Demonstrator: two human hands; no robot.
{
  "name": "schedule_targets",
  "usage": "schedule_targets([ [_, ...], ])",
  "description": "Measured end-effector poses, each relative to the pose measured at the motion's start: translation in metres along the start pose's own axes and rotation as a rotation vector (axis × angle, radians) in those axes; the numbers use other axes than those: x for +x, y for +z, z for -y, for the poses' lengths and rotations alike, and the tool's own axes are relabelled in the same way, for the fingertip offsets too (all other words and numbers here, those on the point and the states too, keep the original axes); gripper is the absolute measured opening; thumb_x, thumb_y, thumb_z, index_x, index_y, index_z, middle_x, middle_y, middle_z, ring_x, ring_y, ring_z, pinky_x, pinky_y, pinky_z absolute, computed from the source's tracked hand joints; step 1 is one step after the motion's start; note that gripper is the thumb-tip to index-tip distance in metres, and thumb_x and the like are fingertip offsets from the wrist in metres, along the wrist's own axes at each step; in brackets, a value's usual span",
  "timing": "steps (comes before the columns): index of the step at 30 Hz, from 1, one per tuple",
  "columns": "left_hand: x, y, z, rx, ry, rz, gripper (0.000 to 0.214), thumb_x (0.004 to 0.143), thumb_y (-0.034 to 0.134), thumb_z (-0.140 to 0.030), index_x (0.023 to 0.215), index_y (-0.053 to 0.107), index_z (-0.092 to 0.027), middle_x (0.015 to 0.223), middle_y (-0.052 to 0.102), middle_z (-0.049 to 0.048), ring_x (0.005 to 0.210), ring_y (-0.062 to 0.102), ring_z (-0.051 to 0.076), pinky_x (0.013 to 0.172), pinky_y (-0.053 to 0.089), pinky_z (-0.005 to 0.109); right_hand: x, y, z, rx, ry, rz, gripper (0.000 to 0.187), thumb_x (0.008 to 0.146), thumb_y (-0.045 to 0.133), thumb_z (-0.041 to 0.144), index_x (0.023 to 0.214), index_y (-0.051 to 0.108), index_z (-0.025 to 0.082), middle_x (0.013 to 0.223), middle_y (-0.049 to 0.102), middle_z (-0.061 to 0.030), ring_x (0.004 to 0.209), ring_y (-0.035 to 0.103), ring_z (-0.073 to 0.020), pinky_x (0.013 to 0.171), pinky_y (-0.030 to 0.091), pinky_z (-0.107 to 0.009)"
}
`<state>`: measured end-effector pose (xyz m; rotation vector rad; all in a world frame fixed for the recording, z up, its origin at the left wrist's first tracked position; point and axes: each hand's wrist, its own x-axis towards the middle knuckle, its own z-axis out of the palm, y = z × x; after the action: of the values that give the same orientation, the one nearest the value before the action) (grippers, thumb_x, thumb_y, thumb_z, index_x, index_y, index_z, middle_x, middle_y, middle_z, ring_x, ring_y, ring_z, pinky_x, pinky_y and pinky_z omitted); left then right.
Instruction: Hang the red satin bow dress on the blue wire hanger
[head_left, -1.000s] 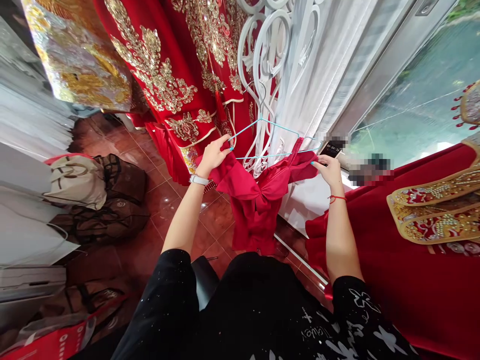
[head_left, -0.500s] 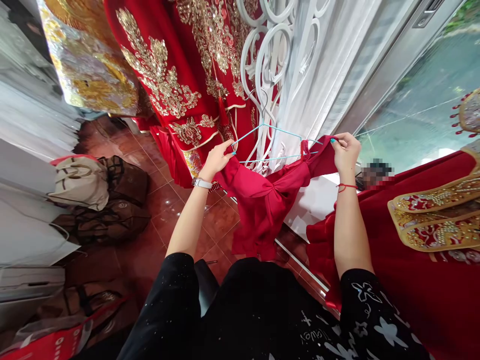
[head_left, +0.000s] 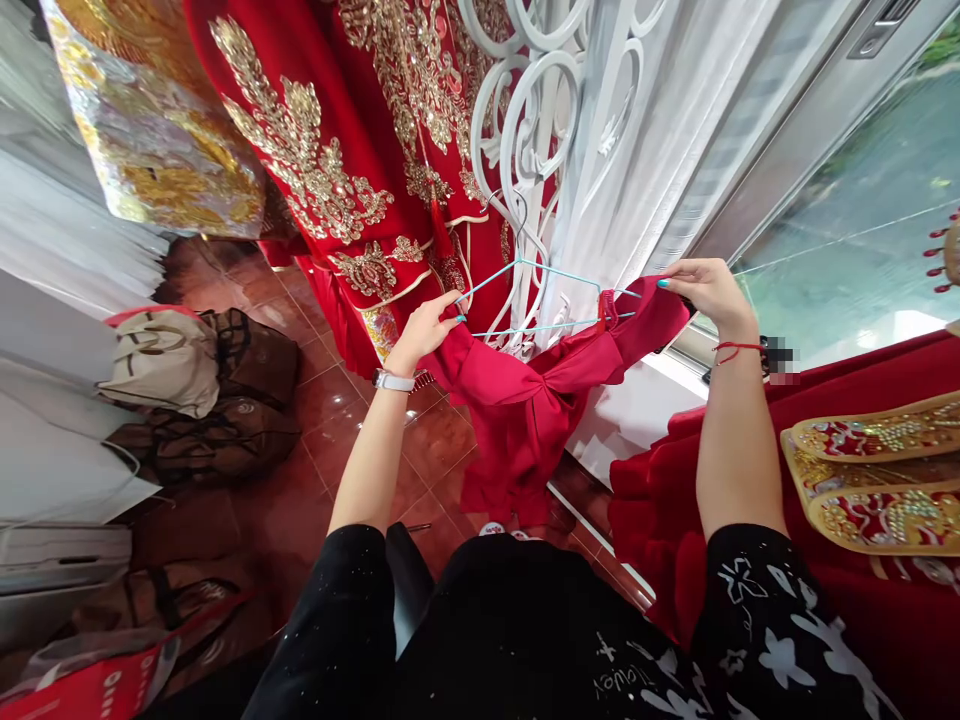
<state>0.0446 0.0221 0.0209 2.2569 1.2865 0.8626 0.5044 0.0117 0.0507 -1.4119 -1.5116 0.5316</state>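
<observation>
A plain red garment with a knotted bow hangs from a thin light-blue wire hanger, whose hook sits on a white scrolled metal screen. My left hand pinches the garment's left shoulder at the hanger's left end. My right hand grips the garment's right shoulder and stretches it past the hanger's right end. A white watch is on my left wrist, a red string on my right.
Red robes with gold embroidery hang behind the screen. Brown and cream bags lie on the red tiled floor at left. A red cloth with gold trim covers a surface at right. A window is beyond.
My right hand has lifted from below the hanger's right end and pulled the garment's right shoulder up and outward to the right. My left hand has stayed at the left end.
</observation>
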Motion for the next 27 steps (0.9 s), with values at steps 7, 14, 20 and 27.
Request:
schedule_targets([
  [7,-0.006,-0.003,-0.007,0.133,-0.066,-0.049,0.034,0.087,0.054,-0.018,0.116,0.072,-0.022,0.123,0.077,0.0084,0.113,0.071,0.029,0.106,0.051,0.045,0.013,-0.019,0.011,-0.117,0.072,0.352,0.014,0.069,0.092,0.021,0.071,0.080,0.016,0.073,0.078,-0.0062,0.069,0.067,-0.0146,0.071,0.057,-0.031],
  [14,-0.006,-0.004,-0.004,0.110,-0.019,-0.044,0.035,0.086,0.053,-0.017,0.114,0.072,-0.021,0.125,0.077,0.0089,0.116,0.070,0.029,0.109,0.051,0.045,-0.008,-0.017,0.014,-0.224,-0.040,0.095,0.009,0.070,0.085,0.011,0.073,0.082,0.019,0.067,0.077,-0.0043,0.062,0.067,-0.0162,0.067,0.057,-0.031],
  [20,-0.005,-0.004,0.000,0.046,0.004,-0.024,0.038,0.085,0.053,-0.019,0.117,0.073,-0.019,0.126,0.077,0.0092,0.117,0.070,0.028,0.111,0.050,0.043,-0.003,0.007,0.018,-0.159,-0.015,-0.170,0.014,0.074,0.072,0.003,0.076,0.079,0.016,0.076,0.080,-0.0091,0.074,0.071,-0.0182,0.078,0.059,-0.032],
  [27,-0.011,0.006,-0.012,0.069,-0.042,-0.034,0.039,0.087,0.052,-0.017,0.120,0.071,-0.021,0.125,0.076,0.0074,0.114,0.070,0.027,0.110,0.051,0.044,-0.013,0.047,0.054,-0.141,-0.233,-0.030,0.019,0.076,0.068,0.007,0.077,0.080,0.022,0.080,0.078,-0.0024,0.082,0.074,-0.0229,0.094,0.063,-0.043],
])
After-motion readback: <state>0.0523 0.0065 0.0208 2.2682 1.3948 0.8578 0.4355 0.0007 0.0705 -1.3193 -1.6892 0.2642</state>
